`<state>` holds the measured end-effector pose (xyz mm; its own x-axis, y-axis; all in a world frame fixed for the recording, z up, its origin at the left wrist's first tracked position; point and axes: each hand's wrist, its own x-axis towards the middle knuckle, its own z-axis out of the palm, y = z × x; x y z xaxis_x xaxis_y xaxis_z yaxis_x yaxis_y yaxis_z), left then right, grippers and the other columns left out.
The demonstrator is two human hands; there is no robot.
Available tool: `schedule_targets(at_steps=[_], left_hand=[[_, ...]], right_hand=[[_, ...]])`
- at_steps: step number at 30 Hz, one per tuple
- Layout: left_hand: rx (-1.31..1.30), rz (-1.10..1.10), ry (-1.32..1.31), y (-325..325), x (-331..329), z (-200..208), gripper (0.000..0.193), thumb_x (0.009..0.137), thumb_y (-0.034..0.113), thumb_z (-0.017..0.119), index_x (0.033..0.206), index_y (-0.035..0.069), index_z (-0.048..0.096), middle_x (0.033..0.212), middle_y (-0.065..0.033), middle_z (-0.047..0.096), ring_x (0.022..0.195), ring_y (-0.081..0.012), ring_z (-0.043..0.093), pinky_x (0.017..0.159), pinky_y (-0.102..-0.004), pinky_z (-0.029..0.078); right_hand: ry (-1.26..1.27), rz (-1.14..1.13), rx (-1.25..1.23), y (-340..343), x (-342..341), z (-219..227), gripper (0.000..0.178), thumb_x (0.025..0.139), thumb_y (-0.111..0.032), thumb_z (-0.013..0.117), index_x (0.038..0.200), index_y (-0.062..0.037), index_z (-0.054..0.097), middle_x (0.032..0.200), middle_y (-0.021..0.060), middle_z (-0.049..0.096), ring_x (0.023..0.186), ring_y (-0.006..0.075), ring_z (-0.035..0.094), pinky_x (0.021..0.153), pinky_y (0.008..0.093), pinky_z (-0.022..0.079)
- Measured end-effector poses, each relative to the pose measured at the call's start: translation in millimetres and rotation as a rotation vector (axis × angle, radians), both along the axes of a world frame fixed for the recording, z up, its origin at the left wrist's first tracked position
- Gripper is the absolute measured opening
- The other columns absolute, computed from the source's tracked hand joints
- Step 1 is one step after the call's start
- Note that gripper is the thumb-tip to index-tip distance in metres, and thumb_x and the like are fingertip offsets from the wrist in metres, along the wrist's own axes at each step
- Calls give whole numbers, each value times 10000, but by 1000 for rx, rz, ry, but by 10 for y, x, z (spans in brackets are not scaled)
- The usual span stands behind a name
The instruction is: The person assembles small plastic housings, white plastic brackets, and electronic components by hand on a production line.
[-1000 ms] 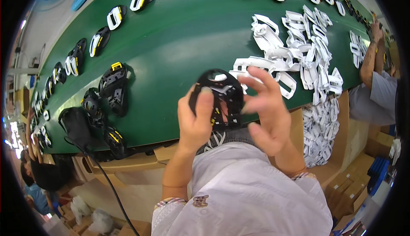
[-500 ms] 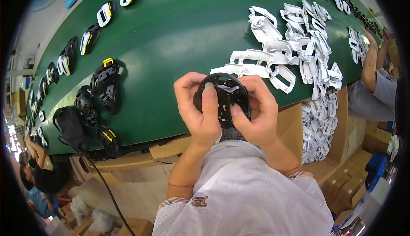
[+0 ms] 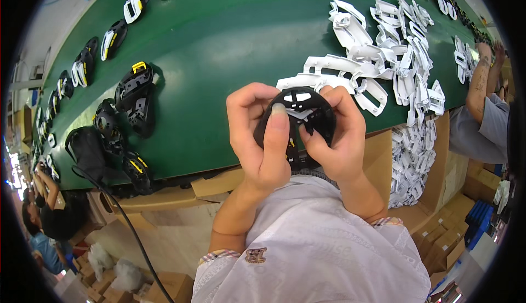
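Note:
Between both hands I hold a black rounded plastic shell [image 3: 320,117] with a white piece inside it and a bit of yellow lower down. My left hand [image 3: 255,138] grips its left side, thumb pressed on the inner face. On the right side, my right hand [image 3: 342,138] is curled around the rim, with its thumb bent into the opening. The fingers behind the shell are partly hidden. Just beyond my hands lie loose white plastic frames [image 3: 329,64], heaped toward the right.
Black shells with yellow clips [image 3: 134,92] lie at the left beside a black pouch [image 3: 90,152] and a cable [image 3: 137,237]. Assembled black-and-white parts [image 3: 112,40] line the green table's [image 3: 219,34] far edge. A cardboard box [image 3: 378,163] holds more white frames. Co-workers' arms [image 3: 479,81] show right and left.
The shell has tilted in my hands, so more of its inner face and the white piece shows. My right hand has shifted slightly right. The whole view has moved a little.

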<state>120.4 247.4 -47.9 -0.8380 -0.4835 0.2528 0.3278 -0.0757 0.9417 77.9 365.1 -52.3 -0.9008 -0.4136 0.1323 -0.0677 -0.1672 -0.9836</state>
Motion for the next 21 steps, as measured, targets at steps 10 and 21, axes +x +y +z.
schedule_targets(at_steps=[10, 21], left_hand=[[-63, -75, 0, -23, -114, -60, 270, 899, 102, 531, 1107, -45, 442, 865, -100, 579, 743, -93, 527, 683, -224, 438], [-814, 207, -81, -1211, -1069, 267, 175, 863, 82, 514, 1004, 13, 591, 850, -92, 618, 784, -184, 588, 726, -308, 455]], right_hand=[[-5, -26, -72, 33, -54, -62, 265, 719, 54, 598, 951, -9, 487, 890, 43, 536, 824, 95, 521, 772, 243, 428], [210, 28, 278, 183, -218, 56, 447, 792, -167, 660, 1194, -30, 522, 1069, 100, 618, 1012, 206, 580, 877, 337, 427]])
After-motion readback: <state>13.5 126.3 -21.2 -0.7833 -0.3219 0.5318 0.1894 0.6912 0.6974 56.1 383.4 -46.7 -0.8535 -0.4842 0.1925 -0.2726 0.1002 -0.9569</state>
